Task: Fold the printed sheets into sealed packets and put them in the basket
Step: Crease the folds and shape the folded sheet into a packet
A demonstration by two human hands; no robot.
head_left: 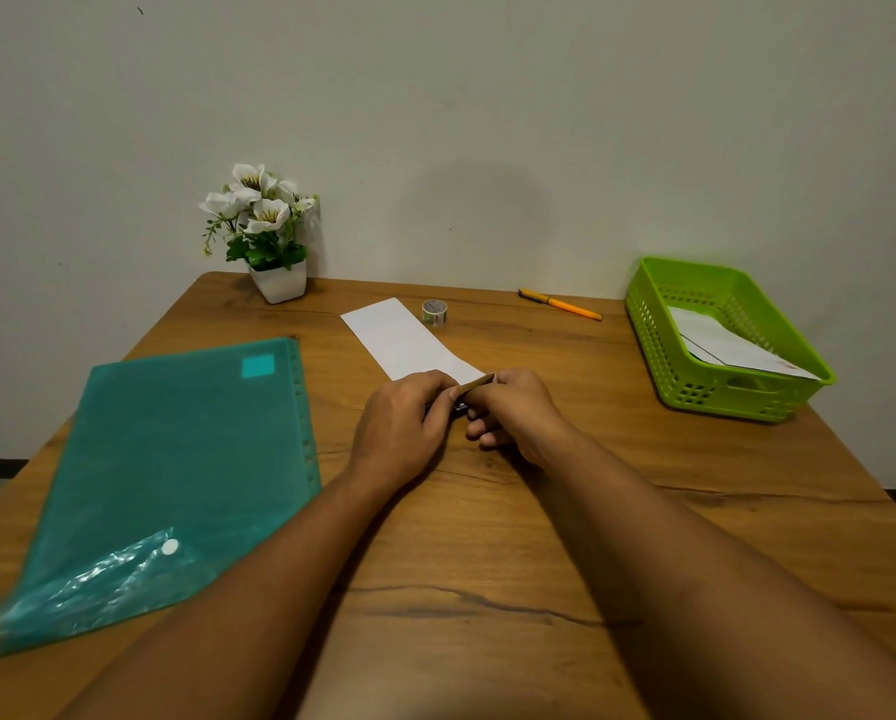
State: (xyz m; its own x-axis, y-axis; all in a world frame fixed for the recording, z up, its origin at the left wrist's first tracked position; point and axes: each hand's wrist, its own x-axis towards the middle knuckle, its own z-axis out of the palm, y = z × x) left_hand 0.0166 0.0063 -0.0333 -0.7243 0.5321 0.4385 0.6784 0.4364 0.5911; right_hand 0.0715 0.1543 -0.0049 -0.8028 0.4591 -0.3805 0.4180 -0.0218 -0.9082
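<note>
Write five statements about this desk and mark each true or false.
1. The green basket already holds paper. True.
2. The tape roll sits in the basket. False: it stands on the table, beside the far end of the folded sheet.
3. The left hand and right hand both pinch the sheet's near end. True.
4. The orange pen lies on the teal folder. False: it lies on the table near the wall.
5. The folder is left of the hands. True.

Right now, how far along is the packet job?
Done: at least one folded paper lies in the basket. In hand: left hand and right hand pinch the near end of a folded sheet. Left: likely sealing it, tape nearby, then basketing it.
</note>
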